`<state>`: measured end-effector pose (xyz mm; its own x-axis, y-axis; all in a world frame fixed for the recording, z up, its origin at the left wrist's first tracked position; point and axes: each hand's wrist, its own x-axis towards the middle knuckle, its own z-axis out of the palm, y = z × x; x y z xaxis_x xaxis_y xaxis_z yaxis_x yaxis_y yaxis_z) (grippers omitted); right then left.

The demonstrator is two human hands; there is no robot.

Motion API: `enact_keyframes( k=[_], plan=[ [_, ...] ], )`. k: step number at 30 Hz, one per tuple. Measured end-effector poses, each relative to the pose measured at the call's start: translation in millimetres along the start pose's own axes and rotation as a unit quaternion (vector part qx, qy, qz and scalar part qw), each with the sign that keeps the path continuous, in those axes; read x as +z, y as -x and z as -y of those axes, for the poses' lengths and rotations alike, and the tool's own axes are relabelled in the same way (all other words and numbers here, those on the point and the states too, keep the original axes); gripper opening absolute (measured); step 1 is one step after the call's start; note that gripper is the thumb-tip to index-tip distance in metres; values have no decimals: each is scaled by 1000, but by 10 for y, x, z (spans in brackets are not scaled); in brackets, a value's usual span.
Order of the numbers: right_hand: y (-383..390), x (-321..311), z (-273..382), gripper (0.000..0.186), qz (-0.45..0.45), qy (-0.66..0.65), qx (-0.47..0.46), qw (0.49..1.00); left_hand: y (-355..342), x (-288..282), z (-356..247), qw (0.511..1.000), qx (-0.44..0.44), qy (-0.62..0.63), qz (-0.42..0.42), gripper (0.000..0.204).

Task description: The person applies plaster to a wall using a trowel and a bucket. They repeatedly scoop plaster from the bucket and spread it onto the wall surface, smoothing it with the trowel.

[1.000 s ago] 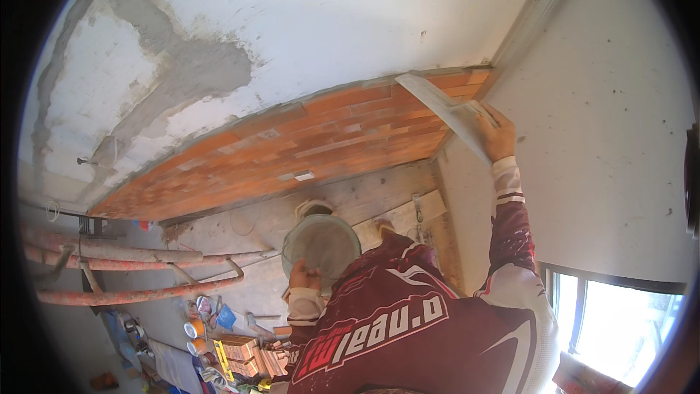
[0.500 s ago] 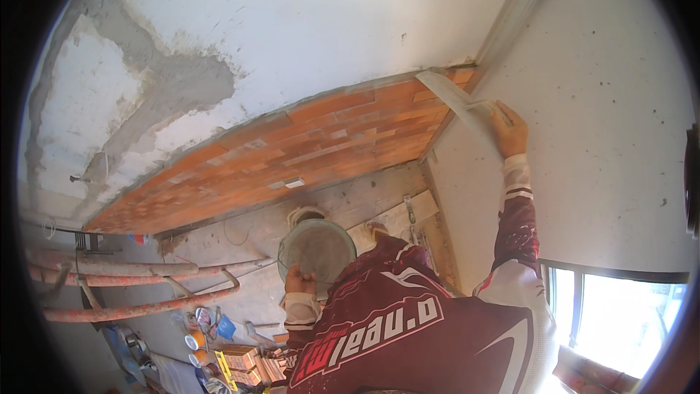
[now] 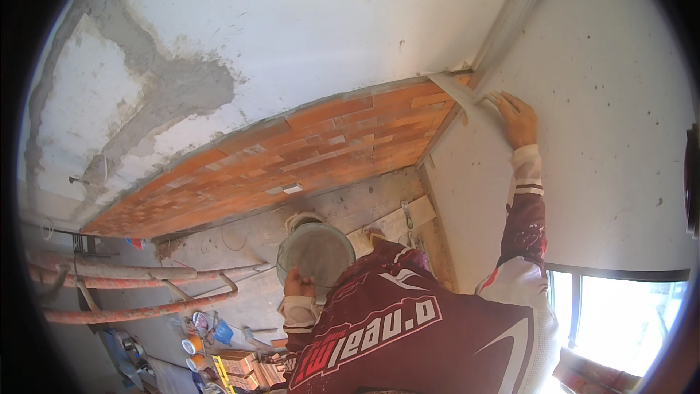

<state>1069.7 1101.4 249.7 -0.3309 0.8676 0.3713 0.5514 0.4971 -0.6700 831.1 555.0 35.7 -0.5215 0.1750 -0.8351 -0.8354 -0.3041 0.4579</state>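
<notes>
1. Head view gives me the right hand (image 3: pixel 519 122) closed around a trowel (image 3: pixel 461 92), near the right wall (image 3: pixel 605 146).
2. I see its long blade slanting across the upper edge of the bricks (image 3: pixel 306 149) by the corner; whether it touches them, I cannot tell.
3. My left hand (image 3: pixel 299 283) has its fingers curled over the near rim of a bucket (image 3: pixel 343 237), gripping it.
4. Red pipes (image 3: pixel 138 308) lie well apart, leftward.

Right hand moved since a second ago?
Yes, rightward in the picture: against the right end of the brick section, the right hand now sits farther over the white side wall.
</notes>
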Motion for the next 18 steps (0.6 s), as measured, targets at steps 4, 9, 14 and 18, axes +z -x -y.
enact_keyframes(
  k=[4,9,14,18],
  plan=[
    [-39,-73,90,43,5,24,-7,1000,-46,-49,-3,1000,5,0,11,10],
    [-28,-94,218,42,6,42,-22,999,-31,-27,-42,1000,-3,1,-4,12],
    [34,-84,227,41,-11,71,-33,997,12,-27,-72,1000,-17,13,-12,14],
    [217,-52,320,40,-31,184,-36,982,56,-15,-85,1000,-11,9,-24,14]
  ],
)
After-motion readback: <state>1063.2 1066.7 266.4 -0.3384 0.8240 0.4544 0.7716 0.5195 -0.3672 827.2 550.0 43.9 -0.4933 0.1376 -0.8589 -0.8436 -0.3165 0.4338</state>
